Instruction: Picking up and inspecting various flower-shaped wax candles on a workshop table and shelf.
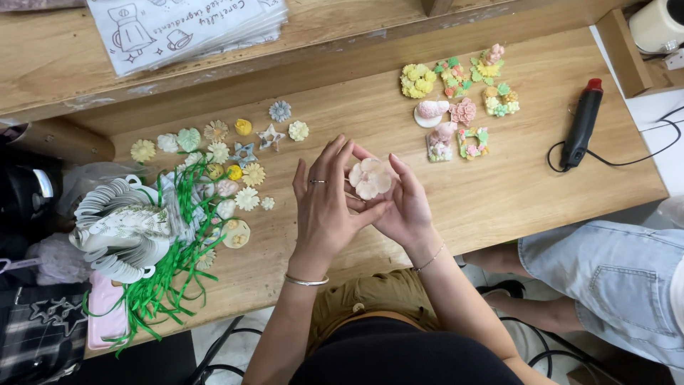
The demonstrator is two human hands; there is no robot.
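A pale pink flower-shaped piece (370,178) is held between both my hands above the wooden table (513,185). My left hand (324,207), with a ring and a bracelet, cups it from the left, fingers raised. The fingertips of my right hand (406,207) grip it from the right and below. Left of my hands lie several small flower, star and heart ornaments (246,175) in pastel colours.
A stack of white tags (121,228) with green ribbons (178,264) lies at the left. Finished flower-covered pieces (459,100) sit at the back right. A black hot glue gun (581,125) with its cord lies further right. Another person's leg in denim shorts (613,278) is at the right.
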